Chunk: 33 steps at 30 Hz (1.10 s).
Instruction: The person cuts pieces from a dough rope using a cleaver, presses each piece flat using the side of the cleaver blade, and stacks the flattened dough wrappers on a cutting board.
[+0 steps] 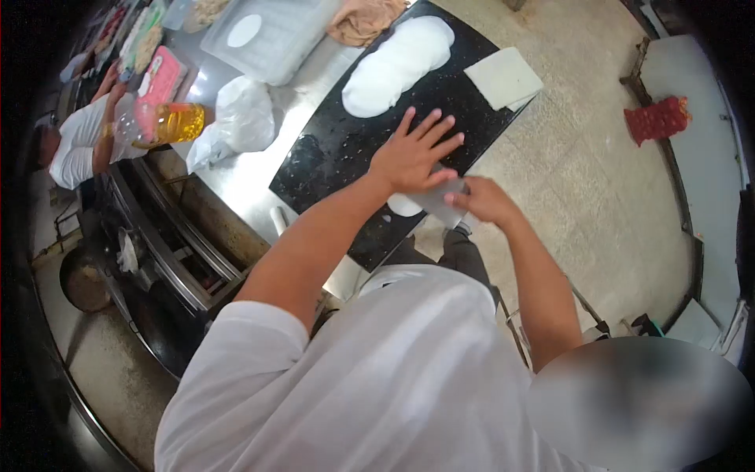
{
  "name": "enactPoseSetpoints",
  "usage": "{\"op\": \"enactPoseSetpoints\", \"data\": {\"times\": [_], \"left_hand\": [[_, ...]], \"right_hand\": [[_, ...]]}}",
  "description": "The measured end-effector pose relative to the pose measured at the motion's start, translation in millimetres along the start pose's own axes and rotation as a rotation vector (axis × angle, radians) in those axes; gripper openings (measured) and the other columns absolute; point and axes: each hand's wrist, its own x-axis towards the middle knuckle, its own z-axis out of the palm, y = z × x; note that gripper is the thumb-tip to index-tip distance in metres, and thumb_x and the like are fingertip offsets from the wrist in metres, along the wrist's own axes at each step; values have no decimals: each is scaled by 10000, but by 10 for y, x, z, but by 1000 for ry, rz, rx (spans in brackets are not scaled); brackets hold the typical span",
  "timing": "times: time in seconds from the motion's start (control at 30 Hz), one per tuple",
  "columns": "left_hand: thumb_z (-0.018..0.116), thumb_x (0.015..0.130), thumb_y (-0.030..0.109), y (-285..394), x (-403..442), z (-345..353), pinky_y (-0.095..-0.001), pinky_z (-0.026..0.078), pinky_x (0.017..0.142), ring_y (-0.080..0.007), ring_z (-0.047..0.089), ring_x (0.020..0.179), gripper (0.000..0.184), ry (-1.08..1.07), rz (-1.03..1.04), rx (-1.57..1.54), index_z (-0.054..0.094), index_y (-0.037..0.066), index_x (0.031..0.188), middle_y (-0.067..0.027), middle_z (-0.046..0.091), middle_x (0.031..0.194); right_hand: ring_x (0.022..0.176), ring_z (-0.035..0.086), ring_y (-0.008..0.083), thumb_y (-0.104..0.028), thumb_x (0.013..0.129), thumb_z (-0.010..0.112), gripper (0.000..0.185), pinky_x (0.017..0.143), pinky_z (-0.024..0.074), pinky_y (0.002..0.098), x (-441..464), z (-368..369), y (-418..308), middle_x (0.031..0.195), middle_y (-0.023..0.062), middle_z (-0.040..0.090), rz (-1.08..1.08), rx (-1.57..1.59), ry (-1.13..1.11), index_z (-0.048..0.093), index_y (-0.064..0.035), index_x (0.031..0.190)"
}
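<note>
Holding a grey blade, right hand beside splayed left hand.

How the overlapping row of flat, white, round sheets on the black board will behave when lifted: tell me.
The white sheets would probably droop, since they look thin. Neighbours may cling and lift together, because they overlap. Rolling seems unlikely: they lie flat on the black board.

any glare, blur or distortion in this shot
Head view throughout: fisheye bending with dark corners; bright glare on the steel counter; the gray tool in the right hand looks smeared; a blurred oval hides the lower right.
</note>
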Motion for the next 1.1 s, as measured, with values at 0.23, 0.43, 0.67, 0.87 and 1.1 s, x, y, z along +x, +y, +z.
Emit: {"op": "enactPoseSetpoints", "data": {"times": [0.23, 0.43, 0.67, 0.87, 1.1], "left_hand": [[517, 893, 684, 396, -441, 12, -655, 126, 1210, -355, 285, 1513, 768, -277, 370, -122, 505, 193, 1483, -117, 402, 1591], [506, 928, 656, 13, -15, -53, -609, 147, 1226, -314, 291, 1515, 715, -231, 359, -100, 504, 209, 1486, -90, 410, 1588], [535, 915, 638, 3, -63, 4, -609, 110, 1233, -327, 227, 1539, 724, -169, 263, -79, 499, 204, 1494, -120, 368, 1615], [533, 906, 661, 282, 6, -17, -611, 138, 1226, -324, 317, 1499, 701, -213, 337, -120, 553, 217, 1448, -73, 485, 1532], [517, 914, 664, -272, 409, -90, -624, 139, 1218, -325, 334, 1489, 702, -2, 222, 67, 541, 220, 1457, -91, 487, 1530]], "right_hand": [[1000, 685, 460, -349, 786, 827, 692, 849, 544, 502, -527, 1087, 665, 1071, 295, 695, -100, -4, 196, 551, 29, 1294], [966, 699, 449, -420, 758, 843, 735, 839, 550, 509, -306, 506, 31, 998, 281, 712, 159, -81, 231, 539, 54, 1230], [962, 685, 473, -406, 772, 835, 751, 828, 544, 529, -307, 857, 274, 978, 300, 701, 9, -39, 277, 488, 48, 1258], [973, 686, 467, -379, 762, 850, 791, 834, 544, 522, -574, 791, 212, 1005, 301, 696, 181, -68, 241, 436, 28, 1299], [988, 686, 464, -393, 750, 860, 795, 858, 544, 519, -73, 316, -36, 1035, 315, 687, 59, -187, 330, 450, 54, 1265]]}}
